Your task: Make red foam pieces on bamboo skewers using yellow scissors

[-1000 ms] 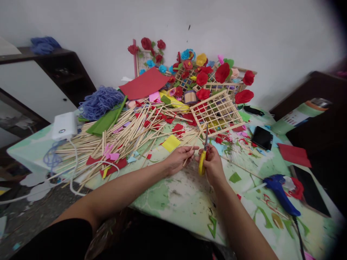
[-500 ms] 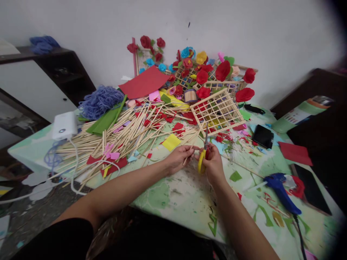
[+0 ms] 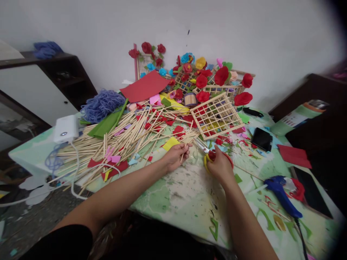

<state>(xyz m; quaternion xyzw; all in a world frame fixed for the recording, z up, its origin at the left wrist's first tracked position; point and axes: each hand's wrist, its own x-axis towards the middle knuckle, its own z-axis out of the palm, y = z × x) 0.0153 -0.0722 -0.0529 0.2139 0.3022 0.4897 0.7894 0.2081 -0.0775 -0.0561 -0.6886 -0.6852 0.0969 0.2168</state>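
Observation:
My left hand (image 3: 175, 157) is closed in a pinch on a thin wooden stick (image 3: 186, 147) that rises from its fingers towards the heap of sticks (image 3: 121, 133). My right hand (image 3: 220, 167) is wrapped round the yellow and red handles of a pair of scissors (image 3: 207, 151). The blades lie low over the table and point left towards the stick. The two hands are a short gap apart on the green patterned table (image 3: 176, 191).
A wooden lattice frame (image 3: 218, 115) and paper flowers (image 3: 202, 79) stand behind the hands. Blue yarn (image 3: 101, 104), a white box with a cable (image 3: 65, 128), a black phone (image 3: 261, 139) and a blue glue gun (image 3: 282, 195) lie around. Dark cabinets flank the table.
The scissors have tipped from upright to nearly flat, blades pointing left. My right hand has moved right and down. My left hand still pinches the stick, slightly lower.

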